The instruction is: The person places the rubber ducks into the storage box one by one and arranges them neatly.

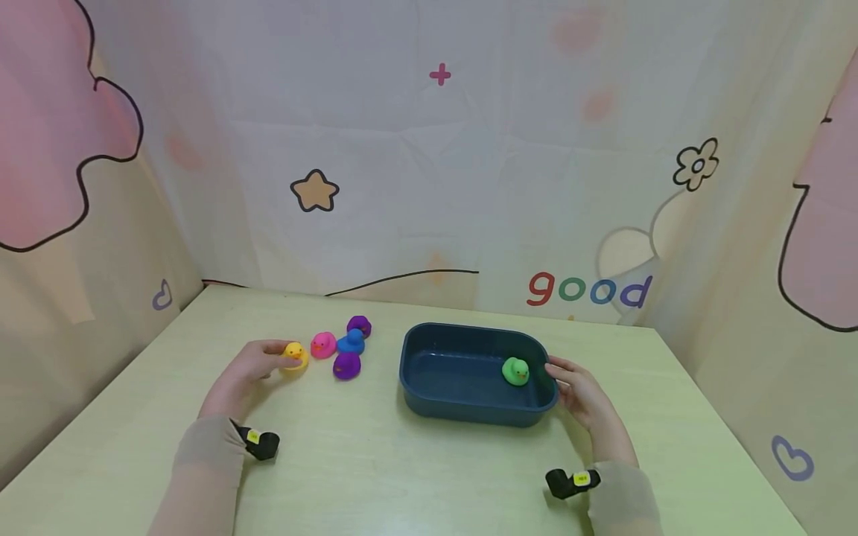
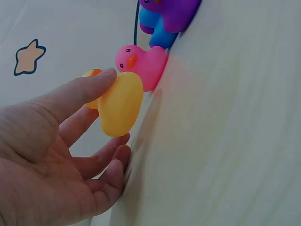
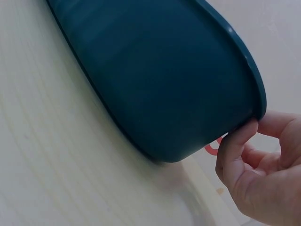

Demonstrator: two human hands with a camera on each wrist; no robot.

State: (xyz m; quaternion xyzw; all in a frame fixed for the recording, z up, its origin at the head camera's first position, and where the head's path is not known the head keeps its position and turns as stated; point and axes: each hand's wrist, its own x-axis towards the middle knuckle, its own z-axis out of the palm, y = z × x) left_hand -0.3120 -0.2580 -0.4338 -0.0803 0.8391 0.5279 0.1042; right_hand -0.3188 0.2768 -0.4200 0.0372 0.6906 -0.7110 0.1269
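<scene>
My left hand (image 1: 258, 361) pinches a yellow rubber duck (image 1: 296, 358) between thumb and fingers, at the left of the table. In the left wrist view the yellow duck (image 2: 121, 104) is tilted, and the thumb lies across it. Just beyond sits a pink rubber duck (image 1: 323, 345). At the right end of a dark blue rectangular tub (image 1: 469, 411), my right hand (image 1: 582, 394) grips the rim. The right wrist view has its fingers at the tub's (image 3: 164, 80) end wall and edge. Inside the tub, near its right end, rests a green rubber duck (image 1: 515, 371).
Close to the pink duck stand a blue duck (image 1: 351, 342) and two purple ducks, one in front (image 1: 346, 365) and one behind (image 1: 360, 326). All are on a pale table (image 1: 402, 476). A printed curtain (image 1: 402, 149) hangs behind and at both sides.
</scene>
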